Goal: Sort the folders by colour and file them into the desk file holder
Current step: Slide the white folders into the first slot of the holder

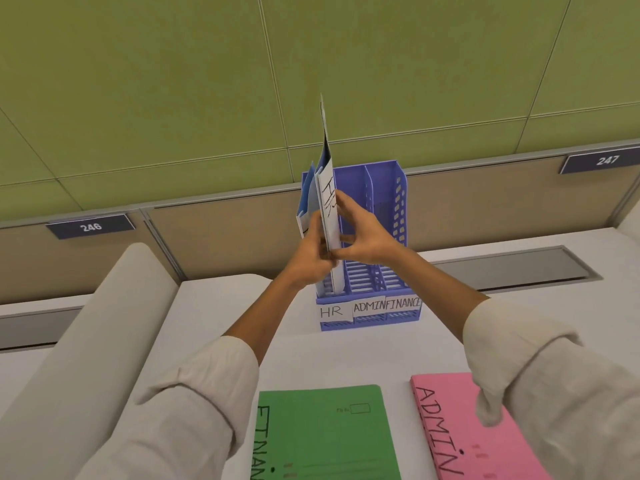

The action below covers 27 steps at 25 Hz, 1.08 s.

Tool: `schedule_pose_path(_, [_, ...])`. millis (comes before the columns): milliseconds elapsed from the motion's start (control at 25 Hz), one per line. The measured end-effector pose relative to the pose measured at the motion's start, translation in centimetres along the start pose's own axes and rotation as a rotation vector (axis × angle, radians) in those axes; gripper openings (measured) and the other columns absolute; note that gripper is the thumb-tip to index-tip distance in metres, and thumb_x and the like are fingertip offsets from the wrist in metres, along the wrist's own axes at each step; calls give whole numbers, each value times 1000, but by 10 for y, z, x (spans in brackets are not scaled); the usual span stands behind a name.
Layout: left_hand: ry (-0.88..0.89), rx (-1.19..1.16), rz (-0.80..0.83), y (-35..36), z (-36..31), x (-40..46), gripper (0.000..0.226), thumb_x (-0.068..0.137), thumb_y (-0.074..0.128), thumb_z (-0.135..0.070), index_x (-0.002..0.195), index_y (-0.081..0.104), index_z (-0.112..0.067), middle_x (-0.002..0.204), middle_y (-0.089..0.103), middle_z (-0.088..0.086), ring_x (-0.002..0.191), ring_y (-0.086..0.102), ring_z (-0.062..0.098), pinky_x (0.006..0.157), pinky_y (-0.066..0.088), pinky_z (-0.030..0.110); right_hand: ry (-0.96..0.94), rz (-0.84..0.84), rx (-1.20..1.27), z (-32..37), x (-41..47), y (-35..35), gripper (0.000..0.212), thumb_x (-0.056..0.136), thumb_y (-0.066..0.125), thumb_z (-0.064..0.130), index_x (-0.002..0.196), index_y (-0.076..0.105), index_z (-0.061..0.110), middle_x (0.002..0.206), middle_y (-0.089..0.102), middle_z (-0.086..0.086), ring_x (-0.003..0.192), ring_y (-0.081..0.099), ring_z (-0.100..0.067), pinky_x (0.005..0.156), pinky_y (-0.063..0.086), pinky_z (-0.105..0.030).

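A blue desk file holder [384,216] stands on the white desk, its three slots labelled HR, ADMIN and FINANCE. A blue folder marked HR [329,206] stands upright, its lower end down in the left HR slot. My left hand [313,254] grips its near edge from the left, and my right hand [363,237] pinches it from the right. Another blue folder [306,202] stands just left of it in the same slot. A green FINANCE folder [325,434] and a pink ADMIN folder [460,431] lie flat on the desk in front of me.
A beige padded divider [114,327] runs along the left of the desk [311,355]. Behind the holder rises a green and tan partition with number plates 246 [90,226] and 247 [606,160]. A grey cable tray [512,268] is set into the desk at right.
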<state>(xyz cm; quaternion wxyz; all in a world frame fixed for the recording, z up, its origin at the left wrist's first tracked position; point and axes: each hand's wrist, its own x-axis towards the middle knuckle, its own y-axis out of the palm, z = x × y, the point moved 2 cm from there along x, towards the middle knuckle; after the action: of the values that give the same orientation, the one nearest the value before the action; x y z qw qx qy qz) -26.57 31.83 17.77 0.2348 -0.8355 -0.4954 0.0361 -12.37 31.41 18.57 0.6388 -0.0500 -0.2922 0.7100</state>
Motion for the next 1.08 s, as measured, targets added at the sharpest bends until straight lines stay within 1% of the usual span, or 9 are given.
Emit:
schedule_pose_path(160, [-70, 57, -2, 4, 18, 4, 100, 78, 61, 17, 151, 8, -26, 148, 34, 10, 135, 43, 28, 100, 51, 51, 39, -4, 15, -21, 0, 12, 114, 69, 83, 3, 156, 12, 21, 155, 35, 2, 142, 36, -15, 96, 53, -29])
schedule_pose_path(280, [-120, 86, 1, 5, 29, 7, 100, 79, 61, 16, 152, 6, -26, 151, 31, 8, 140, 35, 26, 105, 46, 51, 74, -23, 26, -33, 4, 20, 115, 68, 86, 7, 156, 14, 23, 154, 37, 1, 141, 37, -16, 94, 53, -29])
schedule_pose_path(440, [-179, 111, -2, 6, 44, 10, 84, 83, 60, 12, 151, 20, -18, 146, 41, 10, 137, 41, 28, 107, 45, 49, 129, -92, -5, -51, 8, 32, 110, 69, 87, 11, 155, 19, 22, 154, 40, 0, 140, 39, -17, 80, 51, -9])
schedule_pose_path(480, [-195, 110, -7, 7, 47, 9, 80, 84, 59, 12, 150, 23, -16, 145, 44, 12, 136, 43, 29, 107, 45, 50, 143, -100, -17, -55, 7, 35, 108, 70, 86, 12, 155, 20, 23, 153, 40, -1, 140, 40, -17, 80, 52, -9])
schedule_pose_path(600, [-230, 98, -51, 12, 54, 3, 72, 85, 59, 10, 147, 30, -13, 143, 48, 12, 135, 45, 31, 106, 45, 52, 180, -110, -41, -62, 2, 44, 102, 70, 87, 16, 152, 25, 22, 148, 47, -4, 136, 45, -21, 93, 54, -31])
schedule_pose_path(720, [-264, 23, -69, 15, 54, -7, 70, 86, 62, 7, 146, 32, -14, 143, 50, 11, 133, 48, 31, 104, 47, 53, 201, -113, -74, -62, -4, 49, 98, 70, 87, 20, 150, 30, 19, 145, 51, -5, 132, 50, -24, 91, 51, -31])
schedule_pose_path(880, [-209, 41, -66, 16, 52, -36, 71, 85, 66, 2, 144, 32, -17, 143, 50, 6, 133, 49, 26, 105, 48, 44, 234, -116, -117, -56, -23, 53, 98, 70, 87, 26, 149, 30, 17, 144, 50, -6, 130, 50, -25, 99, 49, -43])
schedule_pose_path(960, [-202, 75, -68, 19, 56, -56, 70, 87, 65, -2, 146, 30, -15, 149, 44, 7, 137, 44, 25, 106, 45, 39, 243, -129, -103, -52, -38, 56, 96, 71, 87, 27, 148, 31, 15, 144, 50, -6, 131, 50, -25, 101, 48, -43])
schedule_pose_path(1080, [-271, 150, -83, 22, 70, -93, 74, 88, 66, -6, 149, 24, -10, 154, 36, 13, 140, 38, 28, 105, 40, 37, 296, -123, -124, -45, -68, 69, 98, 73, 85, 31, 151, 27, 15, 149, 45, -8, 135, 44, -28, 106, 45, -47])
